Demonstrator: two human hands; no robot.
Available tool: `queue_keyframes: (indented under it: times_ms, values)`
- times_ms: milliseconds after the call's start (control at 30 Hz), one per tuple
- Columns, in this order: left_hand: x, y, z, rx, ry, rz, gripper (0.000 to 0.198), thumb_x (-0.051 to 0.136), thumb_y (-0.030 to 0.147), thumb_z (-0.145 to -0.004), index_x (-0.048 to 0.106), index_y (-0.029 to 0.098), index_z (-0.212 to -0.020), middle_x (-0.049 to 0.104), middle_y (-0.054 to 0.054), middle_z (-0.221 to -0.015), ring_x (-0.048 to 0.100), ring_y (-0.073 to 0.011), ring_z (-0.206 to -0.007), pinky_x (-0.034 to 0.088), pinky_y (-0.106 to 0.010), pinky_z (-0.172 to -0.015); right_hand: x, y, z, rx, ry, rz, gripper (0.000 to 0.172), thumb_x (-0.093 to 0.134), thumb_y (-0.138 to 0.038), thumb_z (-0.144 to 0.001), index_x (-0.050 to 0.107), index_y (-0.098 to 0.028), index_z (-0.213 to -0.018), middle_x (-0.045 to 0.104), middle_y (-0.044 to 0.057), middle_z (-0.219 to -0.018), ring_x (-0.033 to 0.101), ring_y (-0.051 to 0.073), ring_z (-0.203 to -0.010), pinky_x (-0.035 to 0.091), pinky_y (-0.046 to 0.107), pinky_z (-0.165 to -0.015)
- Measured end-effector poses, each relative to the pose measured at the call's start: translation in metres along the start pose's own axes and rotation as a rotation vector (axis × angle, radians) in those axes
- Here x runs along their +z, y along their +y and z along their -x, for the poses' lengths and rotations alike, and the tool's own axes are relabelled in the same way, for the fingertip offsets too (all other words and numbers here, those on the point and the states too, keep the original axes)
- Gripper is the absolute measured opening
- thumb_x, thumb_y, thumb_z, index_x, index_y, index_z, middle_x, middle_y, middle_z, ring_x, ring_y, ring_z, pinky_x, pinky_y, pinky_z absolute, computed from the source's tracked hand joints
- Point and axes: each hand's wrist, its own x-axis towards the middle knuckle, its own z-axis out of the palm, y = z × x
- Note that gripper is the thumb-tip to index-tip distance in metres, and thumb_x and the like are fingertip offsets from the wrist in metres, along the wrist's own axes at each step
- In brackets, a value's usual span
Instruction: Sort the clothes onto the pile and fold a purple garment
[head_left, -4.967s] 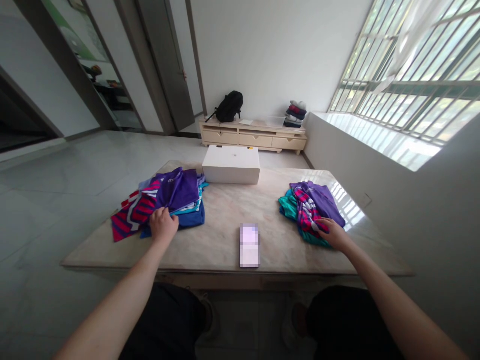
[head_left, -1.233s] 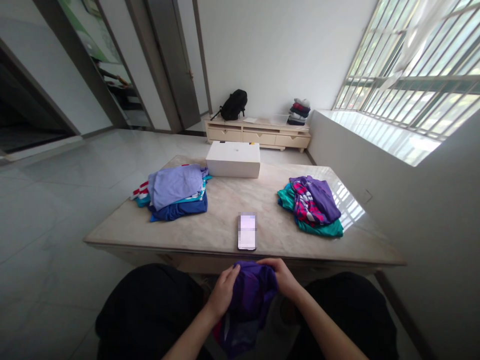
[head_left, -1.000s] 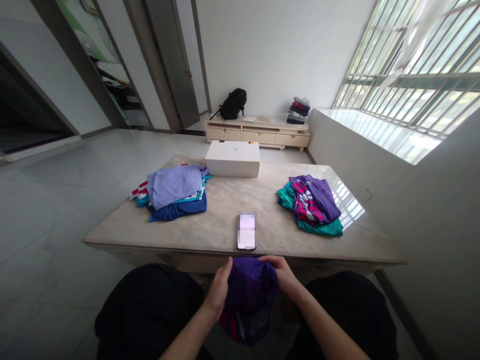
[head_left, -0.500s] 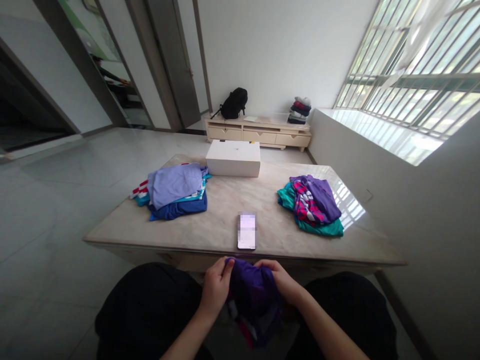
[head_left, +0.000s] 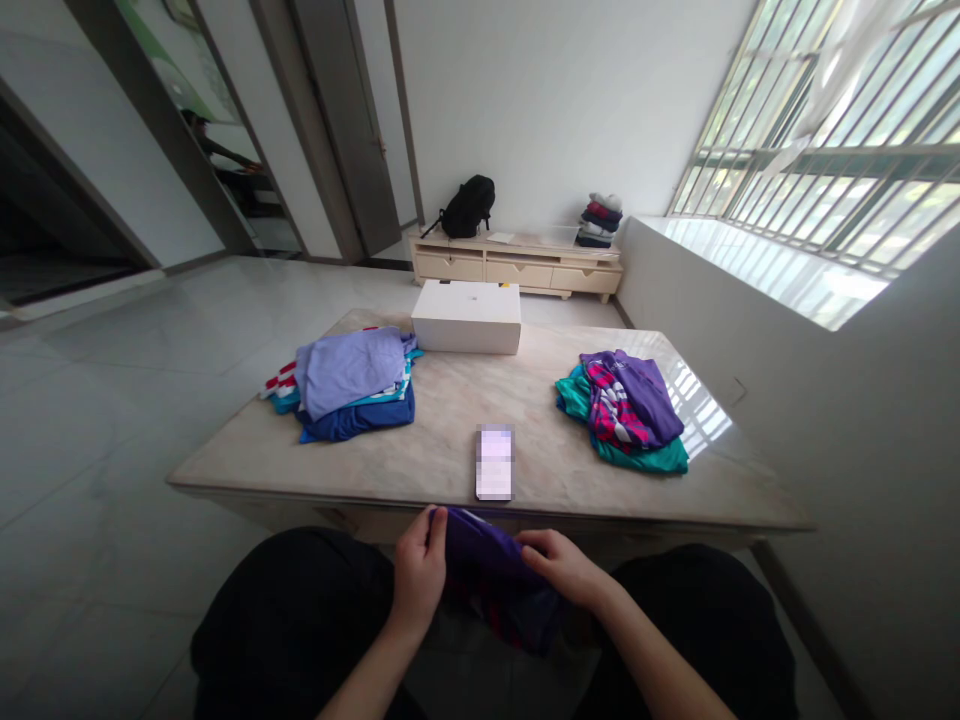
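A dark purple garment with some red in its folds hangs between my knees, just below the front edge of the marble table. My left hand grips its left end and my right hand grips its right side. On the table's left lies a pile of clothes with a lilac piece on top. On the right lies a second pile, purple and red-striped over teal. A phone lies near the front edge, right above my hands.
A white box stands at the table's far edge. Behind it a low cream cabinet carries a black backpack and stacked clothes. A low wall and barred window run along the right. Open doorways lie to the left.
Five seconds ago my hands rested on the two piles on the table. Since then I hold the purple garment in my lap; over the last second it has been gathered lower and flatter.
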Motion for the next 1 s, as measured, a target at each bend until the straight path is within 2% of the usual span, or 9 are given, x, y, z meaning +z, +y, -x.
queue_keyframes:
  times_ms: [67,133,233,333,433,500,667,833,1000]
  values:
    - [-0.004,0.003,0.000,-0.001,0.039,-0.010,0.045,0.052,0.058,-0.097,0.071,0.018,-0.091,0.076,-0.011,-0.091,0.069,-0.0290,-0.089,0.051,-0.032,-0.084,-0.001,-0.016,0.010,-0.040,-0.022,0.056,0.053,0.067,-0.061,-0.085,0.076,-0.018,-0.115,0.076,0.007,-0.103,0.066,0.029,-0.091,0.046,0.034,-0.082]
    - [-0.013,0.011,-0.001,0.076,0.051,-0.029,0.043,0.051,0.056,-0.099,0.070,0.019,-0.090,0.075,-0.010,-0.089,0.069,-0.0268,-0.087,0.051,-0.032,-0.083,0.003,-0.034,0.022,-0.061,0.013,0.178,0.047,0.079,-0.052,-0.076,0.076,-0.020,-0.111,0.076,0.005,-0.100,0.066,0.028,-0.087,0.046,0.032,-0.078]
    - [-0.037,0.032,0.001,0.377,0.048,-0.089,0.034,0.053,0.045,-0.103,0.068,0.021,-0.085,0.071,-0.006,-0.079,0.066,-0.0215,-0.076,0.052,-0.029,-0.078,0.013,-0.054,0.042,-0.050,0.144,0.347,0.020,0.075,-0.028,-0.078,0.076,-0.024,-0.097,0.073,0.003,-0.094,0.066,0.023,-0.084,0.043,0.028,-0.073]
    - [-0.059,0.051,0.005,0.716,0.032,-0.160,0.023,0.061,0.037,-0.102,0.069,0.021,-0.088,0.069,-0.004,-0.074,0.065,-0.0187,-0.071,0.051,-0.028,-0.075,0.016,-0.055,0.058,-0.028,0.246,0.365,0.031,0.058,-0.011,-0.077,0.075,-0.026,-0.098,0.072,0.002,-0.097,0.068,0.020,-0.086,0.044,0.026,-0.076]
    - [-0.066,0.058,0.010,0.897,-0.021,-0.220,0.021,0.065,0.037,-0.100,0.069,0.021,-0.088,0.070,-0.001,-0.071,0.064,-0.0166,-0.066,0.051,-0.028,-0.074,0.005,-0.038,0.065,0.015,0.345,0.378,0.039,0.052,-0.007,-0.073,0.074,-0.024,-0.100,0.073,0.003,-0.099,0.069,0.022,-0.094,0.046,0.028,-0.084]
    - [-0.064,0.058,0.013,0.886,-0.093,-0.212,0.022,0.064,0.039,-0.100,0.069,0.020,-0.089,0.070,-0.001,-0.071,0.065,-0.0156,-0.065,0.050,-0.026,-0.070,-0.005,-0.025,0.066,0.039,0.388,0.402,0.035,0.052,-0.009,-0.075,0.073,-0.023,-0.100,0.074,0.004,-0.100,0.068,0.023,-0.098,0.046,0.029,-0.089]
    - [-0.062,0.066,0.024,0.648,-0.257,-0.070,0.025,0.063,0.043,-0.100,0.070,0.023,-0.087,0.071,0.001,-0.073,0.069,-0.0140,-0.067,0.052,-0.020,-0.066,-0.021,0.001,0.064,0.060,0.444,0.464,0.031,0.050,-0.014,-0.078,0.072,-0.022,-0.098,0.071,0.006,-0.101,0.068,0.023,-0.094,0.048,0.030,-0.085]
    - [-0.085,0.081,0.033,0.477,-0.296,0.058,0.036,0.061,0.052,-0.098,0.070,0.022,-0.080,0.065,0.002,-0.067,0.063,-0.0133,-0.059,0.048,-0.019,-0.057,-0.023,0.017,0.063,0.141,0.504,0.469,0.044,0.046,-0.007,-0.062,0.071,-0.023,-0.094,0.073,0.004,-0.094,0.069,0.023,-0.092,0.048,0.029,-0.083]
    - [-0.102,0.074,0.024,0.407,-0.319,0.164,0.035,0.060,0.049,-0.100,0.067,0.022,-0.080,0.061,0.001,-0.077,0.061,-0.0134,-0.068,0.047,-0.020,-0.066,-0.026,0.023,0.063,0.193,0.629,0.473,0.045,0.045,-0.012,-0.069,0.070,-0.023,-0.104,0.075,0.007,-0.101,0.070,0.027,-0.097,0.049,0.035,-0.088]
